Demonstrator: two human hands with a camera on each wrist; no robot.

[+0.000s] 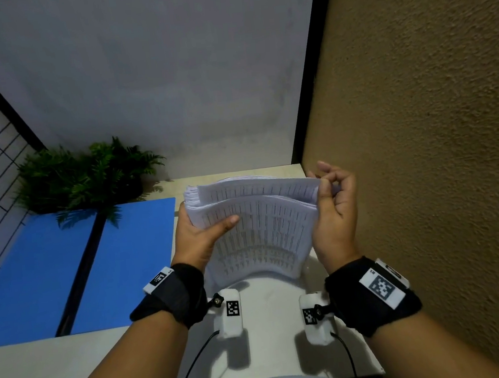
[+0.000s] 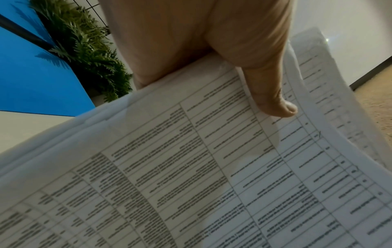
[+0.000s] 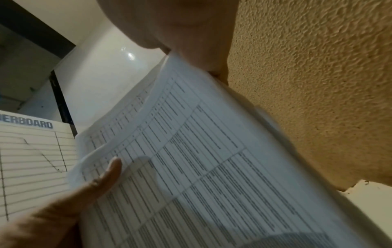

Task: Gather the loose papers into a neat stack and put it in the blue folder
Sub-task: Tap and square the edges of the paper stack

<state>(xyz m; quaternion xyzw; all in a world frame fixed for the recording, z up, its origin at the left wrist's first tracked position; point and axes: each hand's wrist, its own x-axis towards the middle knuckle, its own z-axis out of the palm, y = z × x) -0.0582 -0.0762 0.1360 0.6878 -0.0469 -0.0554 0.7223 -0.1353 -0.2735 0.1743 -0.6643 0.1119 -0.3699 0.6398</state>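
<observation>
From the head view, the stack of papers [image 1: 255,231] stands on its near short edge on the white table [image 1: 271,316], its long axis running up and away from the person, the printed face toward them and the top bowed over toward the far wall. The left hand [image 1: 199,238] grips the stack's left edge near the top, thumb lying across the front sheet and the fingers hidden behind. The right hand [image 1: 335,210] pinches the upper right corner between thumb and curled fingers, the top sheets peeling back just beyond its fingertips. The blue folder [image 1: 75,268] lies open flat, well left of the left hand, with a fern [image 1: 86,175] at its far end. In the left wrist view, the left hand's [image 2: 212,42] thumb presses on the front sheet of the papers [image 2: 191,167], whose table lines run diagonally; the folder [image 2: 36,78] shows beyond the palm. In the right wrist view, the right hand [image 3: 191,33] holds the top edge of the papers [image 3: 201,167], and the left hand's [image 3: 84,193] thumb lies on the opposite edge
</observation>
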